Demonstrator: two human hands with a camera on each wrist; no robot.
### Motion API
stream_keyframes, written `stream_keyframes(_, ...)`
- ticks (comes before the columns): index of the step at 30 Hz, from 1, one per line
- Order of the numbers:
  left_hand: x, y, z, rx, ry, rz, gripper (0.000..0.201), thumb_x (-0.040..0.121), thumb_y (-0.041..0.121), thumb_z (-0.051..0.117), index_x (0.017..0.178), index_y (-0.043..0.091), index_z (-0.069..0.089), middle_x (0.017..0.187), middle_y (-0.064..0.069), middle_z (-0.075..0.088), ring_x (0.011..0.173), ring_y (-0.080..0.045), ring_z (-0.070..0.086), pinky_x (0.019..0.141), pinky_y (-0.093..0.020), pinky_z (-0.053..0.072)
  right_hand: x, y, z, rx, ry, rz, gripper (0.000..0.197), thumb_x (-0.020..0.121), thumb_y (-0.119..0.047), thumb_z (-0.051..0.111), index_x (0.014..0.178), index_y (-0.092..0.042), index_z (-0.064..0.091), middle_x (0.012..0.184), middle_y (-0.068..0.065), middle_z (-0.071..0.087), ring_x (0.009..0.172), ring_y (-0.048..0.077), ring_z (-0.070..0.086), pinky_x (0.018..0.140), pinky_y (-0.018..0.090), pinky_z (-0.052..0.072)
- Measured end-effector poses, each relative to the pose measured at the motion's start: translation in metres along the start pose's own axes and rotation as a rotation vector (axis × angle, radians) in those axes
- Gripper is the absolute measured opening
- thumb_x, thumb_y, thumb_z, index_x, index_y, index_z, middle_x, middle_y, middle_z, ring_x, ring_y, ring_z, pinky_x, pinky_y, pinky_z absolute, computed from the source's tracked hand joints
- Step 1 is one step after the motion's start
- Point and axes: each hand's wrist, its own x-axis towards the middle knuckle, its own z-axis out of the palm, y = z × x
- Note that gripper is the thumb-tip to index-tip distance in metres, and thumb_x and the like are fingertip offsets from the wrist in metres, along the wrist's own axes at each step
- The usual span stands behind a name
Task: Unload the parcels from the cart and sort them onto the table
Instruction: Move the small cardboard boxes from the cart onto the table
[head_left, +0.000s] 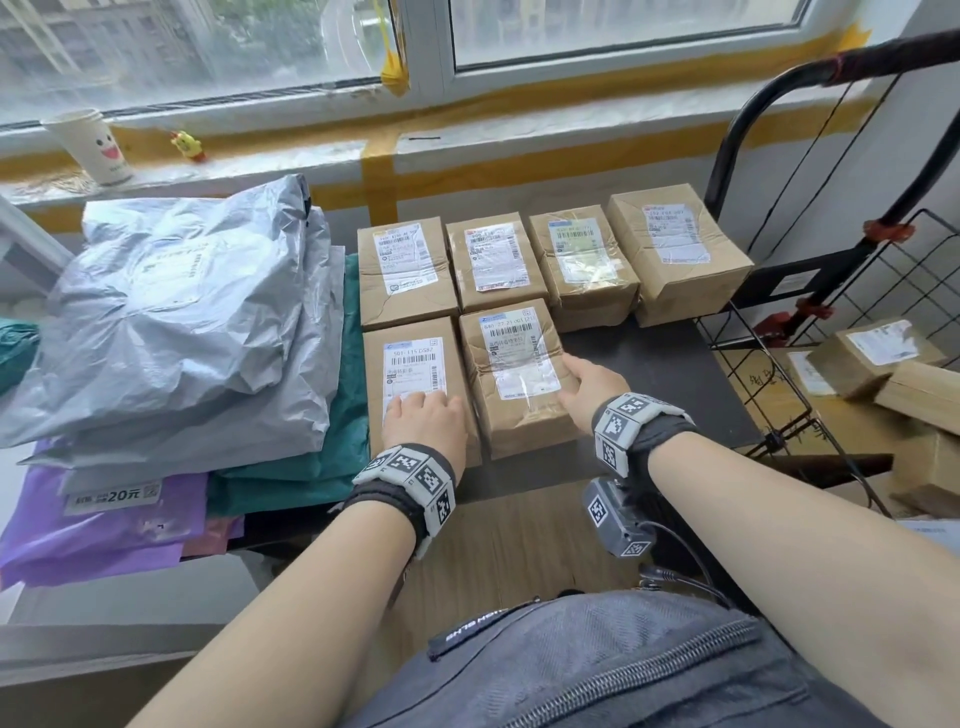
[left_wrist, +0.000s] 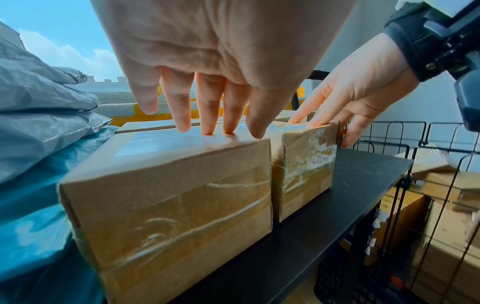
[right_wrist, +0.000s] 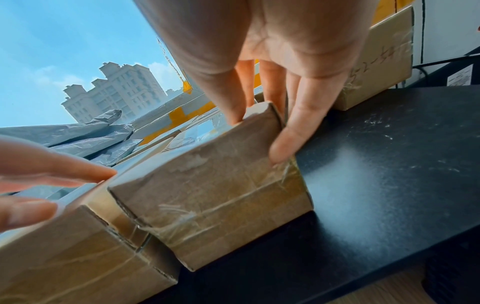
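Six taped cardboard parcels lie in two rows on the black table (head_left: 654, 364). My left hand (head_left: 423, 413) rests flat on the label of the front left box (head_left: 415, 358), its fingers (left_wrist: 207, 115) straight and their tips on the box top (left_wrist: 166, 195). My right hand (head_left: 582, 382) lies over the right edge of the front right box (head_left: 511, 374). Its thumb sits on the top and its straight fingers (right_wrist: 281, 152) press the box's right side (right_wrist: 213, 189). The two front boxes stand side by side, almost touching.
Grey mailer bags (head_left: 171, 322) are piled on teal (head_left: 311, 467) and purple (head_left: 104, 525) ones at the table's left. The wire cart (head_left: 779, 332) stands at the right with more boxes (head_left: 878, 358) in it. A paper cup (head_left: 91, 145) sits on the windowsill.
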Motion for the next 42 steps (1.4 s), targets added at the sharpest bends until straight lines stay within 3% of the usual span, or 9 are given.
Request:
stream_keyframes(4,-0.002,-0.005,-0.010,-0.071,-0.047,0.015,0.031,0.090,0.023,0.050,0.121,0.019,0.052,0.134,0.001,0.049,0.125,-0.026,0.045,0.106,-0.041,0.033,-0.003,0.000,-0.003,0.062,0.066,-0.003,0.046,0.096,-0.024,0.045,0.141,-0.028,0.041,0.137,-0.003,0.054,0.116,0.020,0.057,0.085,0.020,0.041)
stream_keyframes(10,-0.001,0.002,-0.027,-0.197,0.056,0.090,0.035,0.095,0.024,0.039,0.129,0.022,0.050,0.138,0.004,0.045,0.128,-0.022,0.041,0.105,-0.037,0.033,-0.015,0.001,-0.009,0.112,0.151,0.014,0.043,0.098,-0.023,0.040,0.140,-0.026,0.043,0.143,0.000,0.047,0.126,0.021,0.049,0.102,0.025,0.037)
stream_keyframes(17,0.002,0.061,-0.037,-0.208,0.086,0.315,0.037,0.097,0.026,0.036,0.133,0.023,0.046,0.139,0.000,0.046,0.127,-0.025,0.045,0.104,-0.039,0.036,-0.055,0.042,-0.020,0.134,0.251,0.152,0.040,0.099,-0.021,0.040,0.138,-0.026,0.046,0.139,0.004,0.050,0.123,0.024,0.050,0.104,0.032,0.039)
stream_keyframes(29,-0.021,0.225,-0.076,-0.122,0.070,0.661,0.039,0.097,0.027,0.041,0.135,0.022,0.047,0.137,-0.002,0.049,0.126,-0.025,0.046,0.105,-0.040,0.041,-0.129,0.165,-0.111,0.246,0.466,0.384,0.046,0.097,-0.025,0.044,0.142,-0.023,0.037,0.140,0.009,0.047,0.122,0.027,0.051,0.098,0.033,0.042)
stream_keyframes(37,-0.047,0.391,-0.081,-0.121,-0.008,0.762,0.033,0.095,0.025,0.043,0.126,0.019,0.054,0.125,-0.004,0.055,0.114,-0.025,0.054,0.095,-0.043,0.048,-0.181,0.297,-0.186,0.320,0.510,0.543,0.048,0.094,-0.030,0.049,0.139,-0.017,0.039,0.129,0.009,0.055,0.116,0.028,0.053,0.093,0.031,0.042)
stream_keyframes(42,-0.051,0.463,-0.077,-0.099,-0.073,0.755,0.033,0.096,0.027,0.040,0.125,0.022,0.053,0.129,-0.003,0.052,0.116,-0.026,0.050,0.095,-0.040,0.045,-0.199,0.362,-0.217,0.366,0.522,0.606,0.049,0.094,-0.028,0.051,0.140,-0.016,0.039,0.132,0.009,0.054,0.118,0.027,0.052,0.095,0.029,0.040)
